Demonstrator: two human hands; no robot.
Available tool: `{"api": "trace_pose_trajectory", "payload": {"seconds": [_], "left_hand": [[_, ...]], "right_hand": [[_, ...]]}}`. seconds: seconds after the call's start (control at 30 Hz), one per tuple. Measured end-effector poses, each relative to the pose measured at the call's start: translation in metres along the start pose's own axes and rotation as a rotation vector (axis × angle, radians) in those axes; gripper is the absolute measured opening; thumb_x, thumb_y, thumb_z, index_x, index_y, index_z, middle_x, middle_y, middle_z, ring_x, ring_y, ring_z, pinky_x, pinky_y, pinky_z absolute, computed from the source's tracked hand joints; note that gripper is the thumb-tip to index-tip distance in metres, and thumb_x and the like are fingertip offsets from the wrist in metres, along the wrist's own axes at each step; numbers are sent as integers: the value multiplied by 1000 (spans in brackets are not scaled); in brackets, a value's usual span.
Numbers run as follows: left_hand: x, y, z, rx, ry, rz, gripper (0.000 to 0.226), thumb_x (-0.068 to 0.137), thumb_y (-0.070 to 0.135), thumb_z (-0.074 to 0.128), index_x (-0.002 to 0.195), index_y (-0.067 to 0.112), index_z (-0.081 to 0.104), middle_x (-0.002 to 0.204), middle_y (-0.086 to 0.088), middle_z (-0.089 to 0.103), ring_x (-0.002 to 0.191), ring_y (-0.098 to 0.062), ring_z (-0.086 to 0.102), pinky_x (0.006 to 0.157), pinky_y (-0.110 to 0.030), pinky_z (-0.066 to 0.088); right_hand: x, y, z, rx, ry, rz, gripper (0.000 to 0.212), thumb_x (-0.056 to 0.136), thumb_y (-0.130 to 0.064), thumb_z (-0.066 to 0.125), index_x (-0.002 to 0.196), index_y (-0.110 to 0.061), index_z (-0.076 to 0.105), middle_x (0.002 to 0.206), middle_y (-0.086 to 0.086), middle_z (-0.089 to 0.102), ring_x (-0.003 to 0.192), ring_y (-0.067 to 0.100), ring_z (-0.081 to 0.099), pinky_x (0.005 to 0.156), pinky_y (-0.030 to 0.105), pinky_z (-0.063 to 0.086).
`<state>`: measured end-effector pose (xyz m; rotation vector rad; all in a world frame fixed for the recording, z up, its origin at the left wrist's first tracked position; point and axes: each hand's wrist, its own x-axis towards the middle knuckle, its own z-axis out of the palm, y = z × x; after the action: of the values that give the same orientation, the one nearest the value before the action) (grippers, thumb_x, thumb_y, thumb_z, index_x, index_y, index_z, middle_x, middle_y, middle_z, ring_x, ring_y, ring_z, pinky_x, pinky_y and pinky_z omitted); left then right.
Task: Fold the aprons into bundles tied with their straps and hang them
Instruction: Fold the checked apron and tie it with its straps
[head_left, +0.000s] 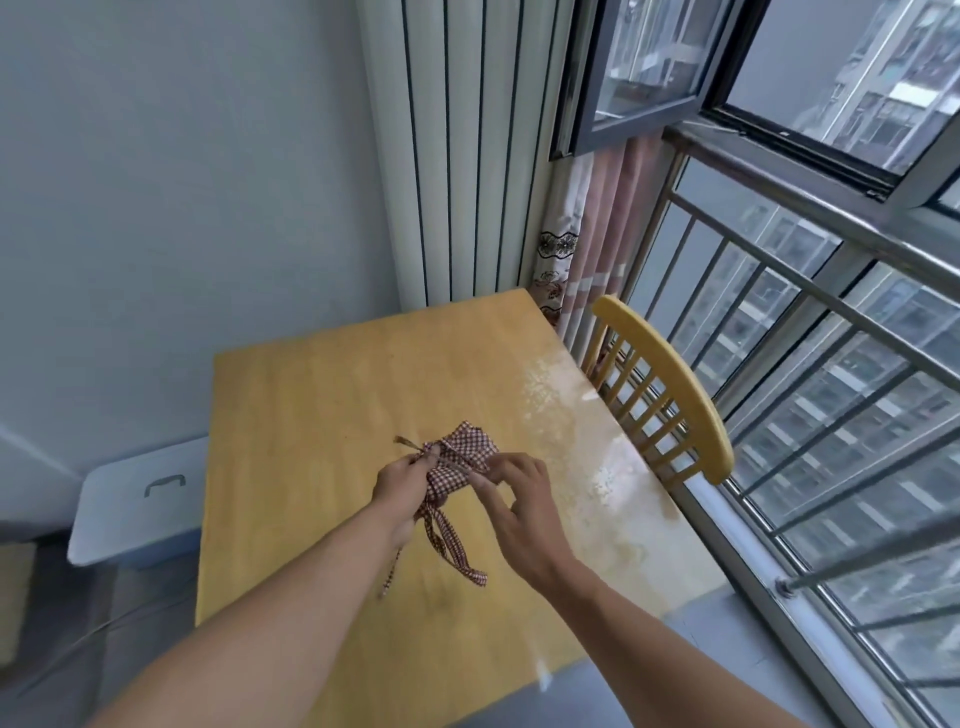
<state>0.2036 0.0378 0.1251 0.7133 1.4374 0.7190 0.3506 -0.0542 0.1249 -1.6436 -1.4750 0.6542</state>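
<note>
Both bare forearms reach forward from the bottom edge and meet over the middle of the yellow wooden tabletop (311, 405). At the left, the left hand (397, 486) has its fingers curled, gripping the side of a small red-and-white checked apron bundle (460, 462) — a thin strap end (408, 443) pokes out just past its knuckles. From the right, the right hand (519, 499) pinches the bundle's other side with thumb and forefinger, the remaining fingers loosely bent. Two checked straps (449, 540) trail from the bundle down toward the camera, their ends lying on the wood. Left of the table stands a pale lidded storage box (135, 504) — its contents hidden. A yellow chair (670, 384) sits at the table's window side.
</note>
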Motion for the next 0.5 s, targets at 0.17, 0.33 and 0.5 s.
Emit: {"api": "trace_pose_trajectory", "payload": {"seconds": [0.17,0.33,0.5], "left_hand": [[10,13,1,-127,-25,-29,24,100,24,65,107,2,68,89,-14,71,66,-24,63,53,-29,47],[8,26,-1,-177,-202,-43,21,102,23,61,106,4,68,89,-9,72,74,-23,64,60,-31,46],[13,32,-16,-77,-451,-41,31,100,24,63,120,0,67,108,-14,72,87,-23,68,71,-31,50]], "right_hand": [[-14,-5,2,626,-48,577,55,94,-60,51,71,-10,56,68,3,61,72,22,60,74,36,51],[-19,4,2,779,-277,856,67,94,-70,38,57,-14,43,60,13,56,61,28,63,81,43,55],[-5,9,-6,484,-457,889,96,98,-75,15,87,-2,77,100,15,78,93,32,76,88,38,57]]}}
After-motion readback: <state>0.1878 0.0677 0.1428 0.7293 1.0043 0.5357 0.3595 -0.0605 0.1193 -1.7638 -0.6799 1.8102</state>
